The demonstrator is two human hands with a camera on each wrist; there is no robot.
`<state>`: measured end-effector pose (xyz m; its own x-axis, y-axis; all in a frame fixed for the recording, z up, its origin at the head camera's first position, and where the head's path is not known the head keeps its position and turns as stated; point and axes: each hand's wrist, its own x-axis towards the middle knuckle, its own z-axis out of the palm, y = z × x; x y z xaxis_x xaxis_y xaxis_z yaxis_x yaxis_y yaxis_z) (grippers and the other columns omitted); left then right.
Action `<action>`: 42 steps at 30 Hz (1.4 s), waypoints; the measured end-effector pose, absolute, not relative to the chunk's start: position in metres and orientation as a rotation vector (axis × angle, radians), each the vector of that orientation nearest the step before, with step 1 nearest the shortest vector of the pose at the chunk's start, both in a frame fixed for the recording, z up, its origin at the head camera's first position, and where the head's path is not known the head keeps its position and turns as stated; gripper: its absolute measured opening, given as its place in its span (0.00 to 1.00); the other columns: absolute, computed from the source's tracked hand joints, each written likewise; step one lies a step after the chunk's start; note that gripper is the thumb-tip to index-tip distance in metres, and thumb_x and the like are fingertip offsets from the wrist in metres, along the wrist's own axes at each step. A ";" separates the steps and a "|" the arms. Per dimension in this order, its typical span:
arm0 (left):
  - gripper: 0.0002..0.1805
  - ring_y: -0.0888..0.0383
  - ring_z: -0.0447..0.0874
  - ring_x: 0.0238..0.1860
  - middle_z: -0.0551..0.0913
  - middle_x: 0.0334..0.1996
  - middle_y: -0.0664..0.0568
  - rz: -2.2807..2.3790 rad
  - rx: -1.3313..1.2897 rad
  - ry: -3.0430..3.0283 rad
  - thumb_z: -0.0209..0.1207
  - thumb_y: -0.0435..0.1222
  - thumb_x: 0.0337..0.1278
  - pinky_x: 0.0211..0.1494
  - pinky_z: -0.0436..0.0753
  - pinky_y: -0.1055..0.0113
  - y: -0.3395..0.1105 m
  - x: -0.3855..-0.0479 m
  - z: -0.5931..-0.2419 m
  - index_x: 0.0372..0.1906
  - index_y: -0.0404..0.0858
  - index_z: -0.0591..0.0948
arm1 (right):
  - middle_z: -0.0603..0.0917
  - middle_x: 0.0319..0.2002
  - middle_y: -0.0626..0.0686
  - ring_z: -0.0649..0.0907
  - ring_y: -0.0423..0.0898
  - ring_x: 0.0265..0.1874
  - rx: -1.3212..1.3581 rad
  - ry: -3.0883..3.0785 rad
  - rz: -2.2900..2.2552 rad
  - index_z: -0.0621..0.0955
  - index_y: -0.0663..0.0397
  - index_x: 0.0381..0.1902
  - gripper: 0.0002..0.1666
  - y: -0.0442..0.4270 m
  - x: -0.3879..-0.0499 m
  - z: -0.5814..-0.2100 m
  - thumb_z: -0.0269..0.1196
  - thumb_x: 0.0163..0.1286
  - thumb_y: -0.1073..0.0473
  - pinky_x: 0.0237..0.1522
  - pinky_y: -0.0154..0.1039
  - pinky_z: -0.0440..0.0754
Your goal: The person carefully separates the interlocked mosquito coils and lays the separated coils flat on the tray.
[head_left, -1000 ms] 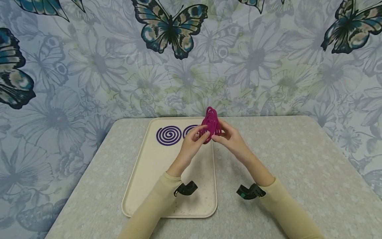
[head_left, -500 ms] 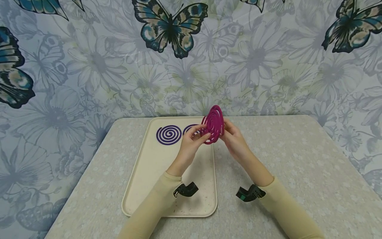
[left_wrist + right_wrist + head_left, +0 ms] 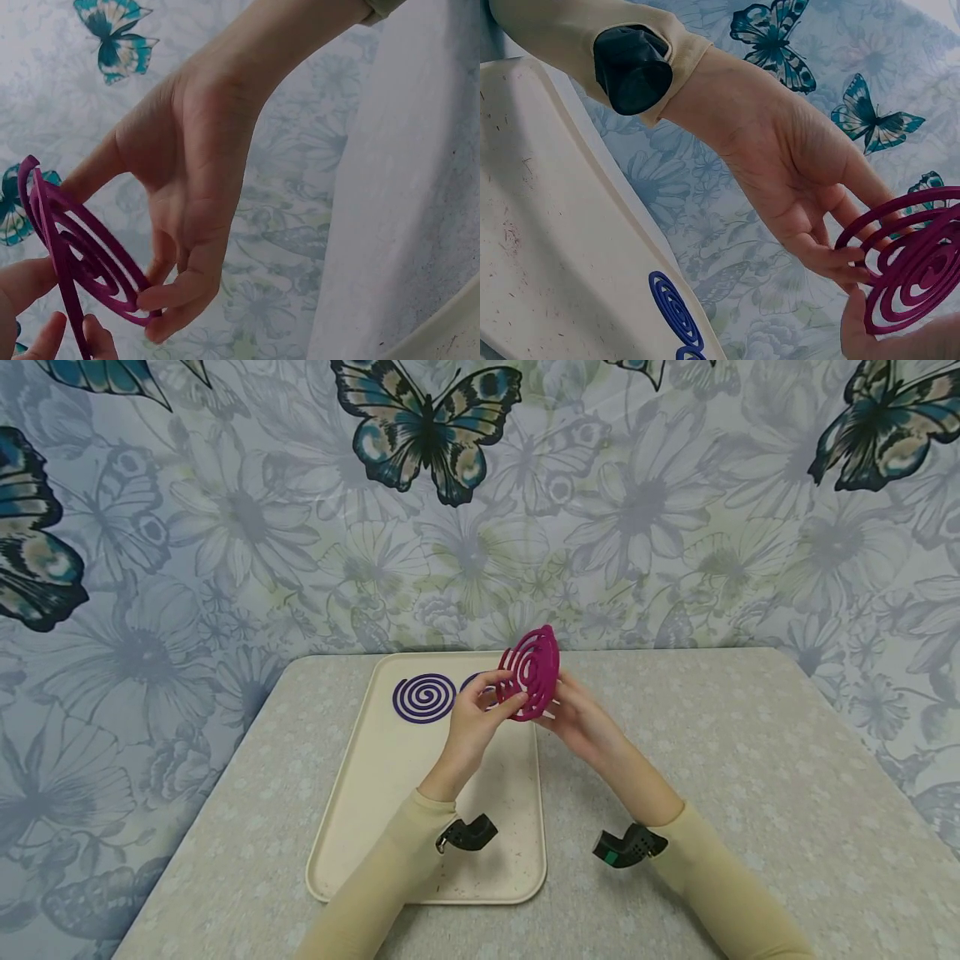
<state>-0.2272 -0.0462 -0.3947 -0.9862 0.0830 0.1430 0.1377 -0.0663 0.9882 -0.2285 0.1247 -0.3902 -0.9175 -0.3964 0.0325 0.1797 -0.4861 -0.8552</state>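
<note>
Above the far right part of the tray, my left hand (image 3: 474, 722) pinches the left edge of some thin magenta spirals (image 3: 542, 672), thumb in front. These appear to be at least two openwork coils, tilted up and overlapping. My right hand (image 3: 588, 727) holds their right side, its fingers partly hidden behind them. In the left wrist view the right hand (image 3: 199, 176) has its fingertips at the edge of the magenta spirals (image 3: 101, 259). The right wrist view shows the left hand (image 3: 787, 172) gripping them at the left edge.
A cream tray (image 3: 360, 827) lies on the patterned tabletop (image 3: 712, 718), with small dark crumbs on it. At its far end lies a purple spiral (image 3: 424, 698); a second purple spiral (image 3: 468, 681) is mostly hidden behind the left hand. A butterfly-patterned wall stands behind.
The magenta spirals have turned and fanned apart, their coil faces showing more. My right hand has shifted its hold, its fingers now further behind them. The left hand has barely moved.
</note>
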 end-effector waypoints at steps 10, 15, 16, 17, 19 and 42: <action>0.17 0.63 0.79 0.43 0.78 0.48 0.46 -2.256 -0.037 -1.915 0.63 0.29 0.55 0.46 0.81 0.80 -0.058 -0.235 -0.389 0.50 0.30 0.77 | 0.79 0.41 0.47 0.84 0.37 0.33 0.197 1.392 -2.660 0.64 0.54 0.63 0.26 0.139 -0.240 -0.385 0.52 0.69 0.72 0.38 0.27 0.84; 0.17 0.63 0.81 0.44 0.81 0.49 0.41 -2.249 0.005 -1.870 0.63 0.27 0.55 0.48 0.81 0.79 -0.061 -0.237 -0.387 0.50 0.30 0.77 | 0.79 0.46 0.50 0.86 0.37 0.30 0.214 1.482 -2.689 0.60 0.53 0.70 0.35 0.146 -0.241 -0.381 0.53 0.68 0.73 0.36 0.27 0.84; 0.17 0.64 0.81 0.44 0.81 0.49 0.40 -2.248 0.008 -1.869 0.63 0.27 0.54 0.48 0.81 0.79 -0.061 -0.237 -0.387 0.50 0.30 0.77 | 0.79 0.47 0.51 0.86 0.37 0.30 0.209 1.510 -2.681 0.59 0.52 0.71 0.36 0.147 -0.240 -0.381 0.54 0.68 0.73 0.37 0.27 0.84; 0.17 0.64 0.81 0.43 0.81 0.50 0.39 -2.246 0.009 -1.868 0.63 0.27 0.54 0.48 0.81 0.79 -0.061 -0.237 -0.387 0.50 0.30 0.77 | 0.78 0.49 0.52 0.86 0.36 0.31 0.199 1.532 -2.675 0.58 0.53 0.72 0.37 0.147 -0.239 -0.380 0.54 0.68 0.73 0.37 0.27 0.84; 0.17 0.64 0.81 0.43 0.80 0.51 0.37 -2.240 0.011 -1.860 0.62 0.26 0.54 0.48 0.81 0.79 -0.062 -0.237 -0.387 0.50 0.30 0.77 | 0.77 0.52 0.53 0.86 0.36 0.32 0.185 1.560 -2.663 0.58 0.53 0.72 0.37 0.147 -0.239 -0.380 0.55 0.68 0.72 0.40 0.27 0.84; 0.39 0.54 0.82 0.56 0.78 0.60 0.40 -2.379 -0.126 -1.858 0.61 0.30 0.58 0.52 0.81 0.74 -0.062 -0.234 -0.384 0.73 0.39 0.57 | 0.87 0.31 0.45 0.88 0.38 0.30 0.058 1.646 -2.730 0.60 0.60 0.71 0.34 0.145 -0.232 -0.374 0.53 0.68 0.74 0.32 0.31 0.85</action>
